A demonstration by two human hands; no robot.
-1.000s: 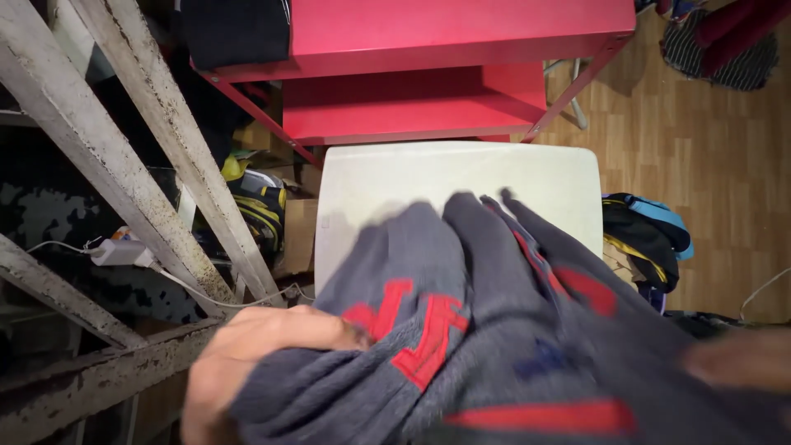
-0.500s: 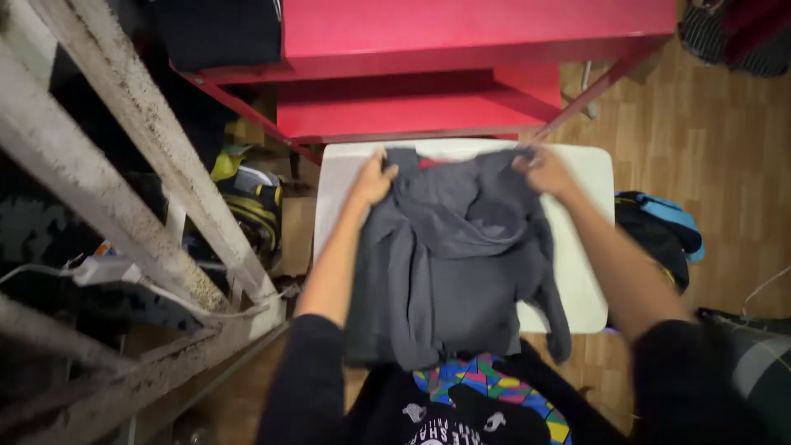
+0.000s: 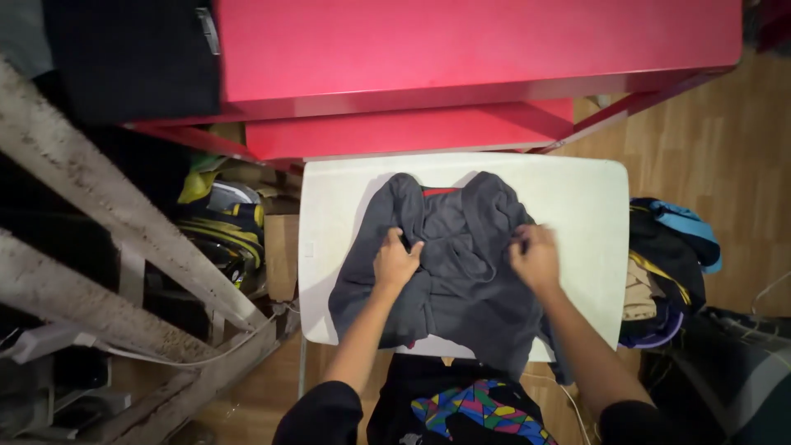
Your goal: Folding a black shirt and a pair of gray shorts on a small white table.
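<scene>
Crumpled dark grey fleece garment [image 3: 461, 255] lying on white rectangular worktop [image 3: 593, 198], long axis running away from person. Left hand [image 3: 395, 264] and right hand [image 3: 535, 257] both pinching its folds mid-length, equally near.

Cluttered home storage corner.
Wood-plank laminate floor [image 3: 700, 140], red metal shelf unit [image 3: 461, 58], small white plastic counter [image 3: 577, 198], heaped clothes and bags [image 3: 667, 264], rough whitewashed timber frame [image 3: 99, 231].
</scene>
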